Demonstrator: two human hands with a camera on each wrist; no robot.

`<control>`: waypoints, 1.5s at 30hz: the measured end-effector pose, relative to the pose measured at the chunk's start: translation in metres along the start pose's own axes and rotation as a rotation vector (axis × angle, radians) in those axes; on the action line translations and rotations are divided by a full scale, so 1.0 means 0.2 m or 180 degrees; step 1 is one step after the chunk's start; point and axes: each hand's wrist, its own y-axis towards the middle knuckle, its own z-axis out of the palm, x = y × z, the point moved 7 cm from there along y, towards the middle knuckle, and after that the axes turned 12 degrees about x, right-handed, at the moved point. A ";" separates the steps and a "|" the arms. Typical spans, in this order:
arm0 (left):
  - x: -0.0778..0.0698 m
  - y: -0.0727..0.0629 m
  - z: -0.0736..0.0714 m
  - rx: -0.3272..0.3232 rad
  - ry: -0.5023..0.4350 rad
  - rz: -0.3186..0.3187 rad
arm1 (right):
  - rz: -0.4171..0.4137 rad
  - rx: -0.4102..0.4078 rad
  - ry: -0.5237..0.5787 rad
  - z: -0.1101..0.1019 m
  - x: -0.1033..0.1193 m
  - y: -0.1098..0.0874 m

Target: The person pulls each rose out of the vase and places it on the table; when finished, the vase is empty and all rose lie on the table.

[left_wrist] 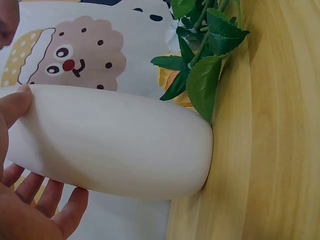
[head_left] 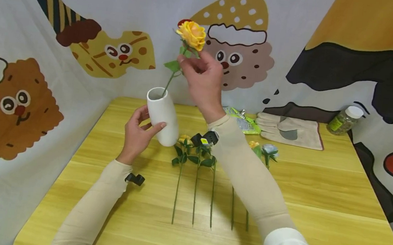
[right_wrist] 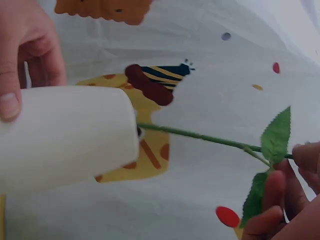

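A white vase (head_left: 163, 119) stands on the table, and my left hand (head_left: 138, 134) grips its side, thumb in front and fingers around the far side. In the left wrist view the base of the vase (left_wrist: 125, 142) meets the wood. Above it, my right hand (head_left: 204, 79) pinches the stem of a yellow artificial rose (head_left: 192, 35) just below the bloom. The lower end of its green stem (right_wrist: 200, 136) goes into the vase mouth, as the right wrist view shows; the tip is hidden inside. Fingers of my right hand (right_wrist: 295, 195) are around the stem near the leaves.
Several artificial flowers (head_left: 195, 186) lie in a row on the table (head_left: 128, 219), one with a blue bloom (head_left: 270, 150). My right forearm covers some of them. Farther back are a green packet (head_left: 248, 124), a work glove (head_left: 290, 130) and a white-lidded jar (head_left: 345, 121), before a printed cloth.
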 end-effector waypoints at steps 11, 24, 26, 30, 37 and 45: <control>0.02 0.00 -0.01 0.0045 -0.0040 0.0098 | -0.0599 -0.1002 0.0443 -0.29 0.02 -0.07; 0.04 0.00 -0.01 0.0022 0.0009 0.0036 | -0.0654 -0.1261 0.0560 -0.53 -0.01 -0.20; 0.04 0.00 0.00 0.0019 0.0019 0.0023 | -0.0619 -0.1198 0.0394 -0.56 -0.01 -0.23; -0.02 -0.01 0.01 0.0025 0.0037 -0.0030 | -0.0470 -0.1087 0.0132 -0.64 -0.04 -0.28; 0.01 -0.01 0.00 0.0032 0.0016 -0.0025 | -0.0133 -0.0819 -0.0110 -0.77 -0.10 -0.39; -0.02 -0.02 0.02 0.0057 -0.0043 -0.0044 | 0.0281 -0.0413 -0.0690 -0.92 -0.19 -0.58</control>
